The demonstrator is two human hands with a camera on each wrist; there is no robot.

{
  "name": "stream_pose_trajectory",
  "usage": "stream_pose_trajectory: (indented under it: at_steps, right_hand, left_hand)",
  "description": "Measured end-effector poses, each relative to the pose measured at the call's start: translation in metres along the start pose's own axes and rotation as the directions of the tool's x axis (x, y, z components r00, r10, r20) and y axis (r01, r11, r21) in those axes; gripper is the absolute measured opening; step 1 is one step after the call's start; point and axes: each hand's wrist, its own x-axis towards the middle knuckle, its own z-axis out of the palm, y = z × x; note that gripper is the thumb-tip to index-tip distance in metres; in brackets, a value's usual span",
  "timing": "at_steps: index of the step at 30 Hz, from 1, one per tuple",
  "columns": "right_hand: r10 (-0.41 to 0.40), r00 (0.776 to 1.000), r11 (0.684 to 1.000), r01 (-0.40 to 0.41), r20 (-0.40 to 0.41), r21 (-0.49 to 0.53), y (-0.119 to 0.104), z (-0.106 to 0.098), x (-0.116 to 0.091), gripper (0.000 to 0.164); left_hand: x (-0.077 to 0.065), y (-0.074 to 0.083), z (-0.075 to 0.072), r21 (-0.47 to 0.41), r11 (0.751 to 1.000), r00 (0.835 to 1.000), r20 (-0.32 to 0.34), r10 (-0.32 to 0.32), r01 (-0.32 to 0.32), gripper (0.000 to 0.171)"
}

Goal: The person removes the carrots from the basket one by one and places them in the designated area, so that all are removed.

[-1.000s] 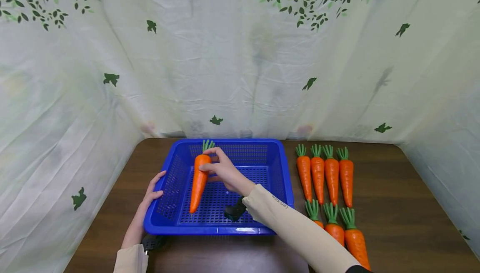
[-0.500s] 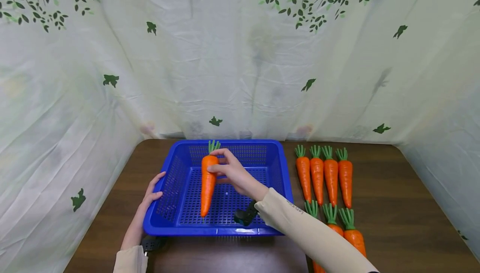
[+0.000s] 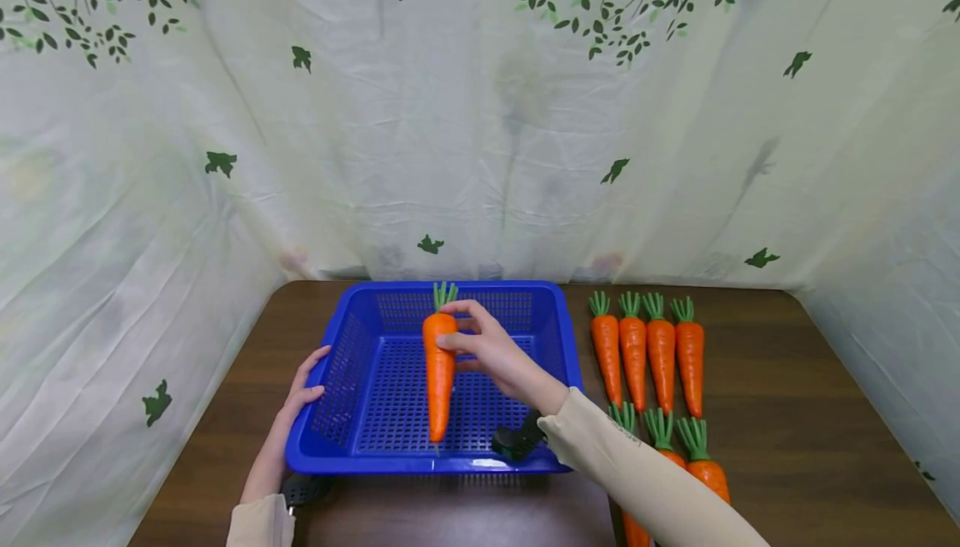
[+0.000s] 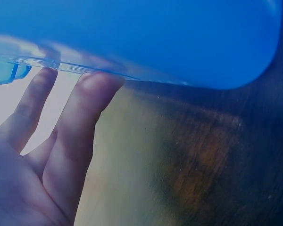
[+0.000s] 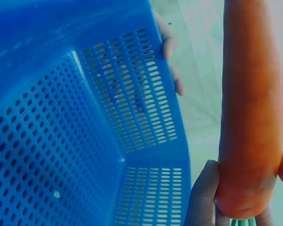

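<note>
A blue perforated plastic basket (image 3: 352, 322) stands on the table. Over it, my right hand (image 3: 491, 351) pinches an orange carrot (image 3: 439, 376) near its green top, between thumb and fingers. The carrot hangs roughly upright, tip towards me. In the right wrist view the same carrot (image 5: 250, 103) fills the right side, with the basket's inside (image 5: 47, 141) beside it. My left hand (image 3: 298, 393) touches the basket's left side from outside. Up close in the left wrist view, thumb and fingers of that hand (image 4: 61, 146) are extended against the basket wall (image 4: 155, 42).
To the basket's right, several carrots (image 3: 660, 359) lie side by side in a row on the brown wooden table (image 3: 810, 414). A nearer row of carrots (image 3: 707, 476) is partly hidden by my right sleeve (image 3: 637, 472). A pale leaf-patterned curtain (image 3: 480, 113) surrounds the table.
My right hand has carried the carrot to the right over the basket, from its left part towards its middle. The left hand and the basket have stayed in place.
</note>
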Motion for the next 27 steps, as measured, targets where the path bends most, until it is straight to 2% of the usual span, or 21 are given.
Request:
stream_pose_trajectory:
  at_steps: [2, 3, 5, 6, 7, 9, 10, 11, 14, 15, 17, 18, 20, 21, 23, 27]
  right_hand:
    - [-0.001, 1.000, 1.000, 0.001, 0.000, -0.003, -0.002, -0.003, -0.003, 0.046]
    - [-0.005, 1.000, 1.000, 0.005, 0.000, -0.005, -0.003, -0.004, -0.005, 0.046]
    - [-0.006, 1.000, 1.000, 0.006, -0.002, -0.014, -0.005, -0.007, -0.008, 0.047]
    - [-0.008, 1.000, 1.000, 0.007, -0.003, -0.019, -0.006, -0.008, -0.009, 0.047]
    - [-0.008, 1.000, 1.000, 0.008, -0.003, -0.024, -0.007, -0.010, -0.011, 0.047]
    - [-0.009, 1.000, 1.000, 0.009, -0.007, -0.030, -0.008, -0.012, -0.014, 0.047]
    - [-0.009, 1.000, 0.999, 0.008, -0.010, -0.034, -0.009, -0.014, -0.016, 0.047]
    - [-0.010, 1.000, 0.999, 0.010, -0.011, -0.039, -0.009, -0.015, -0.018, 0.047]
    - [-0.017, 1.000, 0.999, 0.016, -0.011, -0.042, -0.009, -0.020, -0.022, 0.047]
    - [-0.018, 1.000, 0.999, 0.017, -0.011, -0.044, -0.009, -0.021, -0.023, 0.047]
    - [-0.019, 1.000, 0.999, 0.019, -0.009, -0.051, -0.010, -0.024, -0.025, 0.047]
    - [-0.020, 1.000, 0.998, 0.020, -0.006, -0.053, -0.010, -0.025, -0.026, 0.048]
    - [-0.019, 1.000, 0.998, 0.019, -0.003, -0.055, -0.010, -0.027, -0.029, 0.049]
    - [-0.019, 1.000, 0.998, 0.019, -0.002, -0.057, -0.010, -0.028, -0.030, 0.049]
    - [-0.021, 1.000, 0.998, 0.021, 0.001, -0.057, -0.010, -0.030, -0.032, 0.049]
    - [-0.024, 1.000, 0.998, 0.024, -0.001, -0.054, -0.011, -0.034, -0.036, 0.049]
  left_hand:
    - [0.002, 0.003, 0.003, -0.003, 1.000, 1.000, 0.012, 0.016, -0.016, 0.070]
    - [-0.001, -0.001, -0.001, -0.005, 1.000, 1.000, -0.001, 0.001, -0.001, 0.071]
    - [-0.009, -0.019, -0.017, -0.013, 1.000, 1.000, -0.012, -0.016, 0.016, 0.070]
    - [-0.013, -0.033, -0.030, -0.024, 1.000, 1.000, 0.006, -0.004, 0.004, 0.071]
    - [-0.015, -0.038, -0.034, -0.033, 0.999, 1.000, 0.007, -0.005, 0.006, 0.071]
    - [-0.016, -0.037, -0.033, -0.035, 0.998, 0.999, -0.027, -0.044, 0.043, 0.071]
    - [-0.013, -0.031, -0.028, -0.031, 0.999, 0.999, -0.024, -0.037, 0.037, 0.070]
    - [-0.008, -0.022, -0.018, -0.040, 0.999, 1.000, -0.014, -0.021, 0.020, 0.069]
    - [0.019, 0.036, 0.038, -0.015, 1.000, 0.998, -0.056, -0.025, 0.025, 0.064]
    - [0.029, 0.055, 0.056, -0.005, 1.000, 0.999, -0.051, -0.007, 0.007, 0.064]
    - [0.045, 0.089, 0.088, 0.002, 1.000, 0.999, -0.053, 0.004, -0.004, 0.064]
    - [0.051, 0.104, 0.103, 0.014, 1.000, 0.997, -0.075, -0.006, 0.007, 0.064]
    - [0.057, 0.117, 0.114, 0.021, 1.000, 0.997, -0.073, -0.002, 0.003, 0.063]
    - [0.056, 0.115, 0.113, 0.018, 1.000, 0.997, -0.076, -0.001, 0.003, 0.062]
    - [0.049, 0.096, 0.095, -0.013, 1.000, 0.998, -0.048, 0.027, -0.028, 0.057]
    - [0.023, 0.037, 0.038, -0.043, 0.997, 0.998, 0.010, 0.059, -0.059, 0.060]
